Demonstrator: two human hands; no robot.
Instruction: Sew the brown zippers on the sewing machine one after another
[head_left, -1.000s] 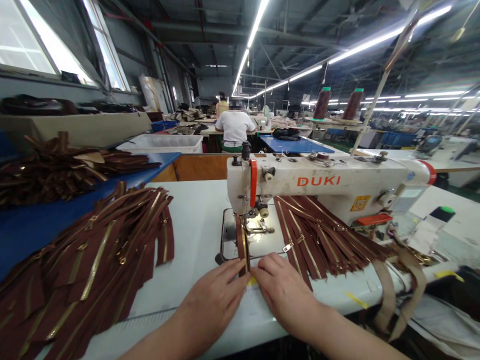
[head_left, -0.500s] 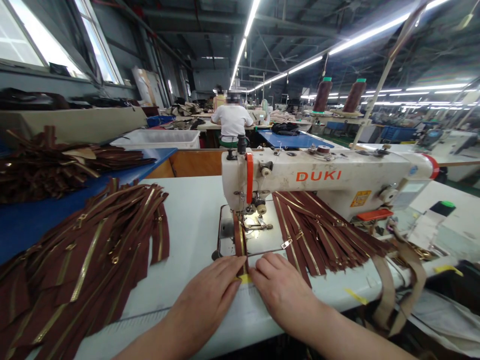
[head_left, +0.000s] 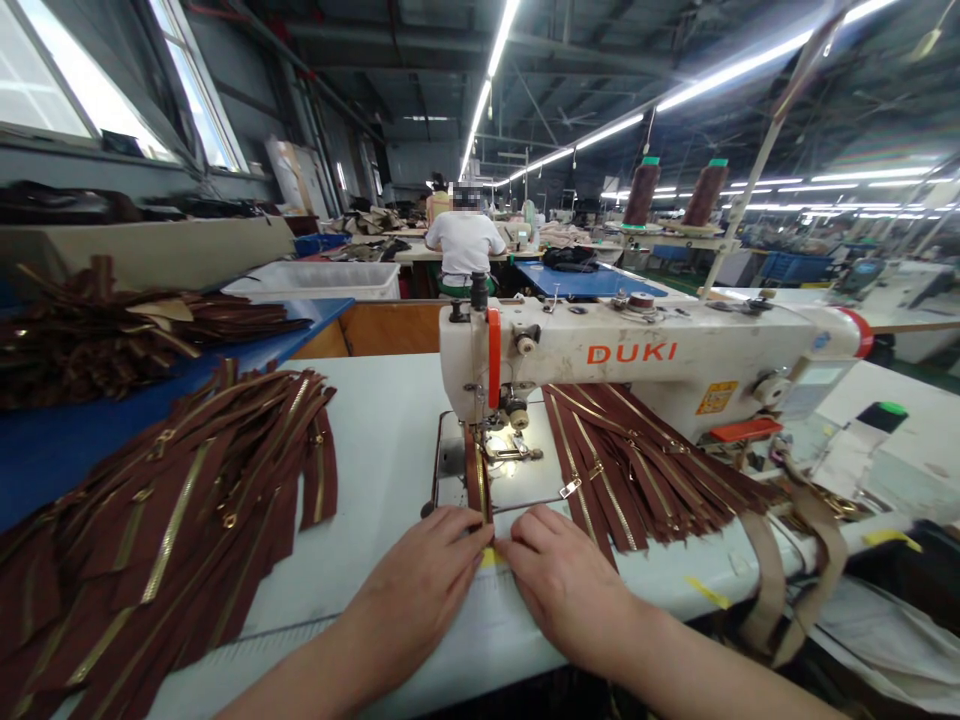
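Observation:
A brown zipper [head_left: 478, 482] with brass-coloured teeth runs lengthwise under the presser foot of the white sewing machine [head_left: 555, 345]. My left hand [head_left: 424, 580] is closed on the zipper's near end, fingertips pressed on its left side. My right hand [head_left: 562, 575], fingers curled, pinches the same end from the right, its tips almost meeting the left ones. Just under the fingertips, a bit of yellow tape [head_left: 491, 557] marks the table. The part of the zipper beneath my fingers is hidden.
Left of me lies a large heap of brown zippers [head_left: 180, 510]; another zipper pile [head_left: 637, 460] lies under the machine arm. More brown strips [head_left: 97, 335] rest on a blue table. Beige straps [head_left: 817, 570] hang off the right edge. A person [head_left: 465, 245] sits ahead.
The zipper's near end has shortened slightly in front of my fingers, and my left hand has shifted a little forward. My right hand stays nearly in place. The view has shifted slightly.

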